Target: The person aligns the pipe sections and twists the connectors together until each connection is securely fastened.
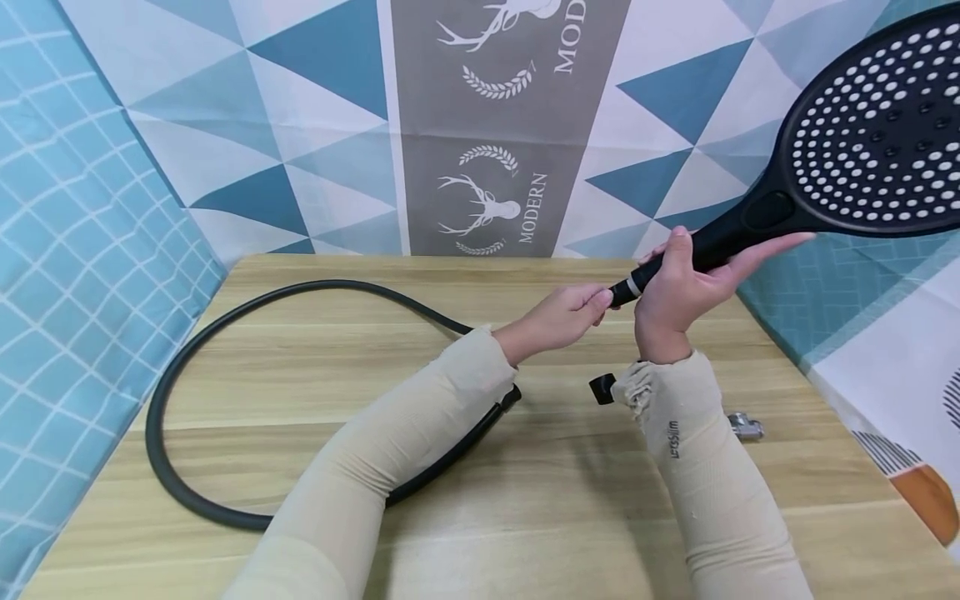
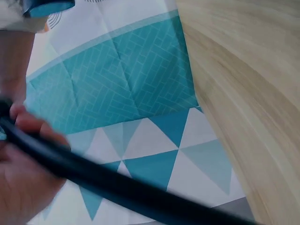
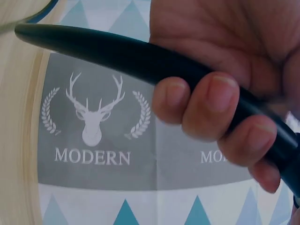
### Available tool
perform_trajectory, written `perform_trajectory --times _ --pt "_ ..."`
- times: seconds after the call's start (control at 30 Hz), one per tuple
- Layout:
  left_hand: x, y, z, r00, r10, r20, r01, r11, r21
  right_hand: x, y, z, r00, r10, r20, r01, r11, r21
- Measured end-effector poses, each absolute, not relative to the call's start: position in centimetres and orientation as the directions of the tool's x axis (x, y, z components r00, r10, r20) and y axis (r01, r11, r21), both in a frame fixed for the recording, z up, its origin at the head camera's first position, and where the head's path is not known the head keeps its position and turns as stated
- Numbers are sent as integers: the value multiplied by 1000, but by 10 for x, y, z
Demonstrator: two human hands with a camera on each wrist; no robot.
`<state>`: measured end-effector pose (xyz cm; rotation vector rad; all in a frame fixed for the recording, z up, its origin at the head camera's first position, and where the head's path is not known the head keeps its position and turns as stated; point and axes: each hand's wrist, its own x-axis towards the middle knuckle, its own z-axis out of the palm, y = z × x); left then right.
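Note:
A large black shower head [image 1: 877, 133] with a pale-dotted spray face is raised at the upper right. My right hand [image 1: 678, 287] grips its handle [image 1: 720, 237], one finger stretched along it. In the right wrist view, several fingers of that right hand [image 3: 211, 108] curl round the black handle [image 3: 131, 58]. My left hand [image 1: 558, 317] pinches the black connector [image 1: 621, 293] at the handle's lower end. From there a black hose [image 1: 161, 400] loops leftward over the table. The left wrist view shows the left hand [image 2: 28, 183] round the blurred hose [image 2: 122, 187].
On the wooden table [image 1: 540, 517], a loose hose end [image 1: 512, 397] lies beyond the left forearm. A small black piece [image 1: 602, 388] and a chrome fitting [image 1: 746, 427] lie either side of the right forearm. Patterned cloth [image 1: 330, 142] hangs behind and at both sides.

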<state>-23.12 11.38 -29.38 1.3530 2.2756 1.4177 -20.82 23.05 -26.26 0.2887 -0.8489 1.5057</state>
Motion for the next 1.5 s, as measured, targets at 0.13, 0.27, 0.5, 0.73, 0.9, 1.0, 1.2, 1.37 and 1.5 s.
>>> perform_trajectory --times 0.13,0.27,0.5,0.73,0.9,1.0,1.2,1.37,1.5 --pt "-234 112 -293 -581 756 301 596 143 790 -211 231 -263 -160 751 641 -934 96 -345" --pt "-236 114 -295 -611 733 298 542 114 832 -211 232 -264 -166 754 635 -935 84 -345" --pt "-237 119 -297 -638 692 337 473 8 881 -208 232 -259 -134 772 622 -945 89 -315" --pt "-234 118 -294 -642 690 334 503 51 863 -205 231 -255 -147 774 615 -946 71 -316" --pt "-236 115 -295 -592 729 343 510 9 860 -206 230 -254 -135 759 637 -942 100 -319" --pt "-238 114 -294 -568 749 341 477 -38 878 -206 228 -252 -120 755 645 -950 101 -295" --pt "-236 113 -291 -619 727 297 416 -16 909 -204 225 -248 -88 753 652 -948 138 -288" --pt "-235 113 -289 -648 703 292 407 -5 913 -201 224 -246 -38 733 679 -896 275 -348" --pt "-235 114 -288 -654 693 303 420 1 907 -200 224 -247 -55 741 669 -918 226 -326"
